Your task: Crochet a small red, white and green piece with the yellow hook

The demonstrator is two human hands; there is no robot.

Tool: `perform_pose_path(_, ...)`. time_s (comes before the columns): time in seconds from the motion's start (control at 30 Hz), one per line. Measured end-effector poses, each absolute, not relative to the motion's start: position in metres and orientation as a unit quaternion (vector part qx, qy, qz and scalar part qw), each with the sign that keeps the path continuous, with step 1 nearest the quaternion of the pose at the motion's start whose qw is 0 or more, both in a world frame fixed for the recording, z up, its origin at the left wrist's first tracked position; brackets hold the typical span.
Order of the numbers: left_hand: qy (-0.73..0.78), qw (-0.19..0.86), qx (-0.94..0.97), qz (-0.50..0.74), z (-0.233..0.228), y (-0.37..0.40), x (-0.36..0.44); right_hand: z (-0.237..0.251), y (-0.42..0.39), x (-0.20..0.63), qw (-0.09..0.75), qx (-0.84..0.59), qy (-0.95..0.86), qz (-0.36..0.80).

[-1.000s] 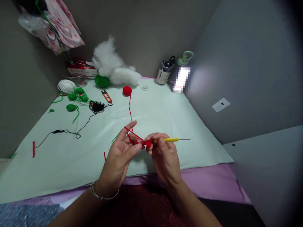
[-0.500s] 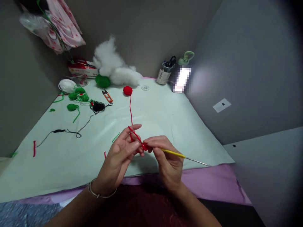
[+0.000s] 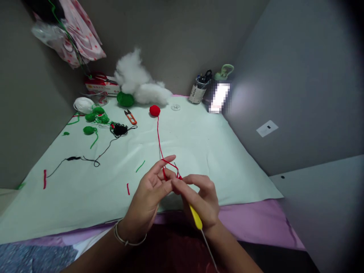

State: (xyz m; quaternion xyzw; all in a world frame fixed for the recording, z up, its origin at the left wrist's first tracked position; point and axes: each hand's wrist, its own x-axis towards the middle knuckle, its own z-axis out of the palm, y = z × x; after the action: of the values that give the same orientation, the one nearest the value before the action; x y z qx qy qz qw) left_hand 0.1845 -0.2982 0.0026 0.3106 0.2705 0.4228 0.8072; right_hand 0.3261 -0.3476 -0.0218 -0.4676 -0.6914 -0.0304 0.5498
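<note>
Right fingers (image 3: 187,192) grip hook (image 3: 195,217), tip toward eleven o'clock, tail cropped at five; left fingers (image 3: 164,190) pinch red yarn (image 3: 158,132), stitches (image 3: 180,177) mostly hidden.

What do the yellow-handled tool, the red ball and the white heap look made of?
Yellow-handled tool: handle probably smooth plastic, evenly coloured; shaft likely metal, thin and grey.
Red ball: apparently matte yarn, given the strand trailing off it; fibre unclear.
White heap: likely soft, matte fibre stuffing, judging by its wispy edges.
</note>
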Motion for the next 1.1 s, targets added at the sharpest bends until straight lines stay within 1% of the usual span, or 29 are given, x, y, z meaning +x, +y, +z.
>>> perform_pose_path(0.07,0.267,0.844,0.257,0.389,0.003,-0.298,0.184,-0.022,-0.348,0.327,0.559,-0.466,-0.686,0.009)
perform_pose_path(0.17,0.264,0.863,0.224,0.369,0.004,-0.295,0.182,-0.015,-0.345,0.328,0.610,-0.462,-0.625,0.154)
perform_pose_path(0.23,0.261,0.861,0.219,0.377,0.004,-0.293,0.179,-0.011,-0.342,0.329,0.637,-0.446,-0.587,0.227)
perform_pose_path(0.47,0.245,0.857,0.223,0.394,0.002,-0.288,0.175,-0.007,-0.340,0.331,0.698,-0.416,-0.483,0.326)
perform_pose_path(0.6,0.254,0.844,0.255,0.397,0.002,-0.290,0.178,-0.004,-0.339,0.331,0.708,-0.384,-0.429,0.409)
perform_pose_path(0.67,0.266,0.822,0.297,0.406,0.001,-0.292,0.180,-0.004,-0.338,0.328,0.698,-0.389,-0.449,0.400)
perform_pose_path(0.77,0.288,0.785,0.352,0.422,0.001,-0.295,0.183,-0.005,-0.336,0.323,0.679,-0.426,-0.491,0.341)
perform_pose_path(0.9,0.307,0.775,0.356,0.423,-0.001,-0.296,0.184,-0.006,-0.338,0.321,0.670,-0.438,-0.518,0.302)
perform_pose_path(1.0,0.310,0.776,0.329,0.439,-0.002,-0.297,0.186,-0.009,-0.342,0.324,0.611,-0.470,-0.606,0.198)
perform_pose_path(1.07,0.308,0.798,0.290,0.429,-0.002,-0.297,0.187,-0.013,-0.345,0.326,0.554,-0.484,-0.669,0.107)
perform_pose_path(1.1,0.304,0.816,0.267,0.413,-0.003,-0.296,0.187,-0.015,-0.346,0.327,0.540,-0.482,-0.685,0.078)
